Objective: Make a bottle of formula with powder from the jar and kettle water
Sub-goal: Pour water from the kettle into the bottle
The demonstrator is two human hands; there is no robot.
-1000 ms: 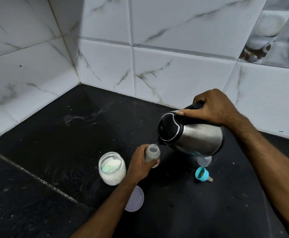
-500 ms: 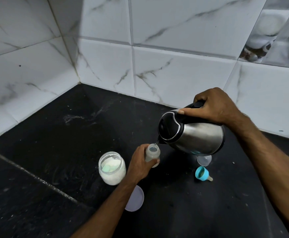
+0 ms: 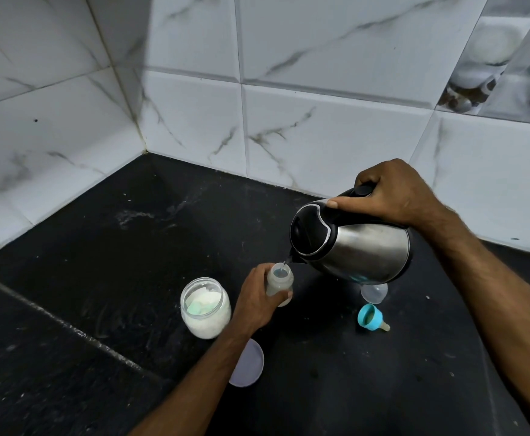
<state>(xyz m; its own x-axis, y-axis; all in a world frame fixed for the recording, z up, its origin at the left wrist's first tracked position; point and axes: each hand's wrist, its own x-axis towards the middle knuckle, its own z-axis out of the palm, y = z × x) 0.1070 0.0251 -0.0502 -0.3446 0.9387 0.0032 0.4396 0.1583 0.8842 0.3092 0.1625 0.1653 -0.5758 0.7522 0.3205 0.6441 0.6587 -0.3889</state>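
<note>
Lid (image 3: 246,363): lying flat on the desk (image 3: 100,278), nearest, at 6 o'clock of the jar.
Jar (image 3: 205,307): open, powder inside; glass, judged fragile.
Bottle (image 3: 279,283): light, easily tipped; wrapped at mid-body by the left hand (image 3: 254,302).
Kettle (image 3: 350,243): heavy, judged hot; tilted, spout over the bottle mouth at 3 o'clock, handle clasped by the right hand (image 3: 389,193).

No legible text or labels.

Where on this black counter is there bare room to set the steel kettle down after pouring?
Bare patches: the back corner of the black counter under the marble tiles, and the front right, past the blue teat ring. Crowded: the middle, where the glass powder jar, pale round lid, small bottle and clear cap cluster.
</note>
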